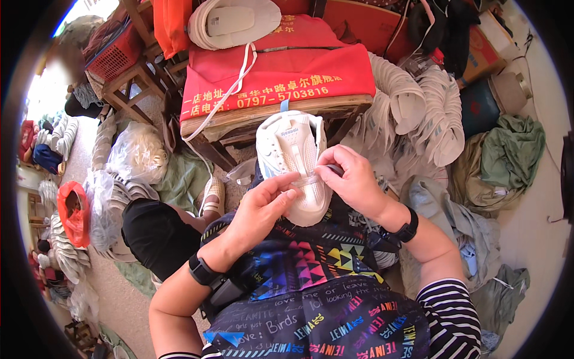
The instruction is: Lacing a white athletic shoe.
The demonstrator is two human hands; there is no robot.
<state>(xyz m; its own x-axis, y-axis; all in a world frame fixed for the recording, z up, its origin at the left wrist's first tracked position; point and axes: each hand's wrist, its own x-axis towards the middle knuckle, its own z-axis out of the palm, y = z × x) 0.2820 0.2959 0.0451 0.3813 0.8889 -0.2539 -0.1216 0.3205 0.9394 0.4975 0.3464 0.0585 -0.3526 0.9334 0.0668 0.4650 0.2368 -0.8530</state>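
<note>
A white sneaker upper (276, 137) with grey-blue side marks rests toe toward me, between my lap and the bench edge. A light blue tab (284, 105) sticks up at its heel end. My left hand (263, 203) is at the left of the toe, its thumb and fingertips drawn together at the lower lacing; what they pinch is too small to tell. My right hand (353, 179) is closed at the right side, around a small dark-handled tool (336, 170) whose tip is hidden. A pale strip crosses the shoe between both hands' fingertips.
Ahead stands a wooden bench (251, 127) under a red cloth (281, 72), with stacked white shoe pieces (239, 21) and a loose white lace (244, 75). Shoe uppers in rows (439, 113) lie right. Bags, a red plastic bag (73, 213) and more shoe parts lie left.
</note>
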